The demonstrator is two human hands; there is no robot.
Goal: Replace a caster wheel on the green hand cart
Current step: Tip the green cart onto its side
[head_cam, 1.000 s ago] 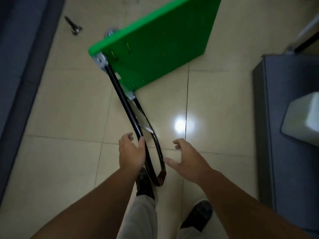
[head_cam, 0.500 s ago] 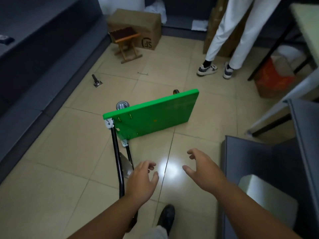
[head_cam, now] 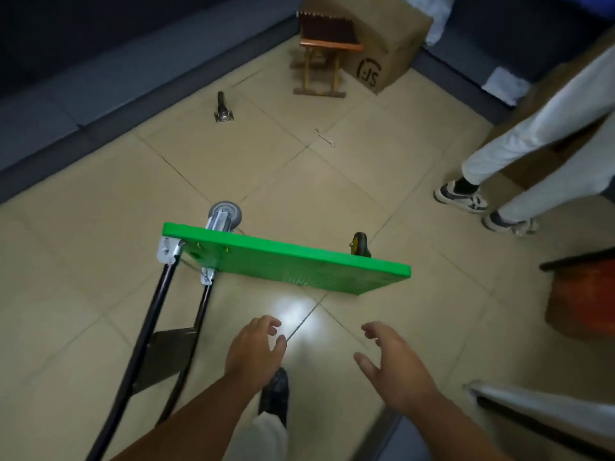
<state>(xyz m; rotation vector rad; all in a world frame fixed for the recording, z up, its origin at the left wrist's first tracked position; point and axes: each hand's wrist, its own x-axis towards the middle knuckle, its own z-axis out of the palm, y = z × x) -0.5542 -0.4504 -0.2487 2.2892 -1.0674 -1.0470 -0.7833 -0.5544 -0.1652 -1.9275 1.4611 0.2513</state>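
Standing on its long edge on the beige tiled floor [head_cam: 83, 294], green flat-deck hand cart [head_cam: 299, 264] is tipped over with its underside facing away. Its black tubular handle [head_cam: 149, 327] runs to near left. Grey rubber caster wheel [head_cam: 226, 211] shows above the far-left deck corner, and a black-and-yellow wheel [head_cam: 358, 241] shows further right behind the deck.

Progress looks early or mid: the cart is tipped for access. A loose metal-plated caster [head_cam: 223, 111] and a small silver wrench [head_cam: 324, 138] lie on the floor further off, both untouched. Cannot tell if the loose caster is the old or the new one, or whether any mount is bare. Fitting and bolting probably remain.

Left hand [head_cam: 254, 356] and right hand [head_cam: 396, 367] are both empty, with fingers loosely spread, set apart from each other and hovering above the floor. The deck is beyond both, not touching. The handle tubes are just left of the left hand, and the tool and spare wheel are well out of reach.
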